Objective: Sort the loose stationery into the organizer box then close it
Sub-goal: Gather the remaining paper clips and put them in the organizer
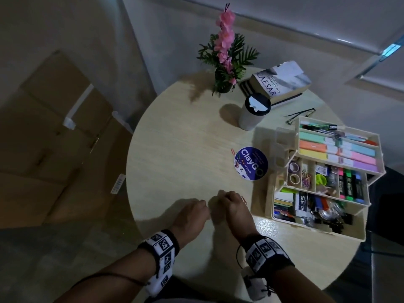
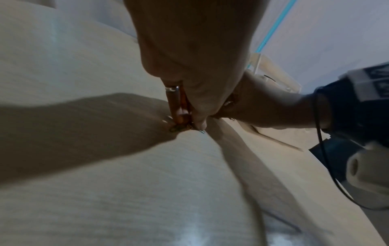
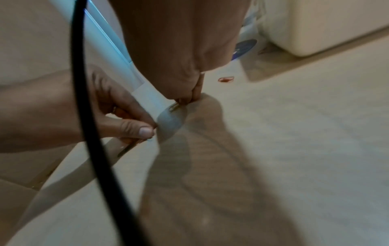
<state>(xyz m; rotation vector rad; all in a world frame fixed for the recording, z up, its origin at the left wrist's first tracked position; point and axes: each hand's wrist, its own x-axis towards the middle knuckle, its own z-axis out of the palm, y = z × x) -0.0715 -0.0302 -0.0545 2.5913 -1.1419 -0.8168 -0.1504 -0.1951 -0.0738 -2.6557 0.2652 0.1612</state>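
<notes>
Both hands work close together on the round table [image 1: 175,149], left of the open cream organizer box [image 1: 349,234]. My left hand [image 1: 202,203] pinches small paper clips [image 2: 179,128] against the tabletop, its fingertips [image 2: 199,124] curled down on them. My right hand [image 3: 187,99] pinches one paper clip [image 3: 173,107] lying on the table. A red paper clip [image 1: 244,200] lies loose beside my right hand, also seen as the red clip [image 3: 226,79]. Another red clip [image 1: 233,151] and a few coloured clips [image 1: 237,164] lie by and on a blue round sticker [image 1: 251,164].
The organizer's tiered trays hold highlighters, tape rolls, clips and pens. Behind it lie black glasses [image 1: 301,115]. A lidded tumbler [image 1: 253,112], stacked books [image 1: 282,84] and a potted pink flower [image 1: 225,62] stand at the back. Cardboard boxes [image 1: 54,127] sit on the floor left.
</notes>
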